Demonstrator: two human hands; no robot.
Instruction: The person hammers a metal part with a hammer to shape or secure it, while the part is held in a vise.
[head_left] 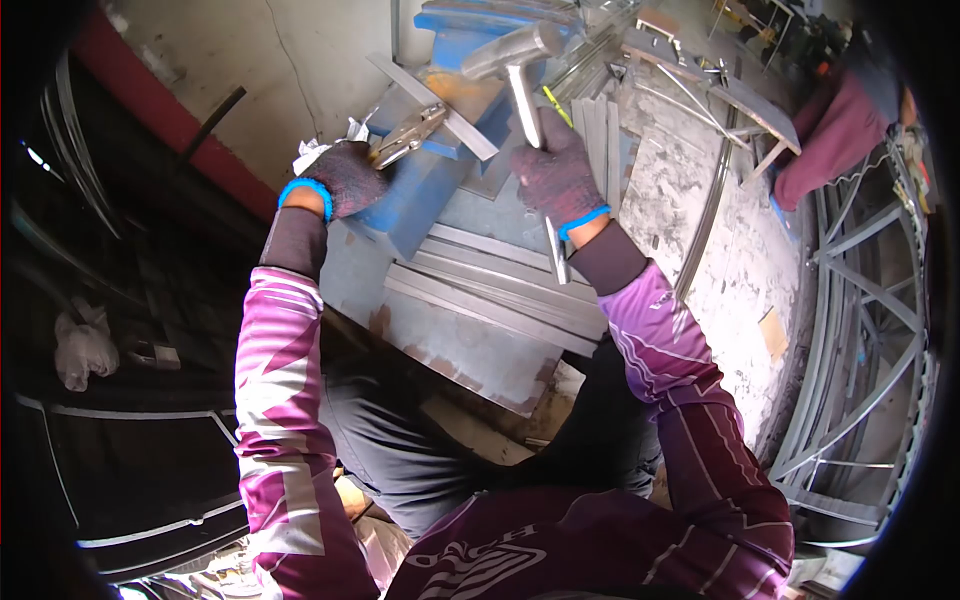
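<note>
My left hand (350, 180), in a dark glove with a blue cuff, is closed around a pair of locking pliers (408, 136). The pliers' jaws meet a flat metal strip (435, 108) lying slanted over a blue metal block (405, 200). In my right hand (562, 172), gloved alike, is a hammer (515, 60), its head raised above the block and its handle end showing below the fist. Several flat metal bars (490, 280) lie side by side on a grey metal plate (450, 355) near my knees.
At the upper right stand small wooden benches (755, 112), with a person in maroon trousers (835, 135) beside them. A welded metal truss (870, 290) runs down the right side. More metal strips (597, 135) lie beyond my right hand. A plastic bag (85, 345) is at the left.
</note>
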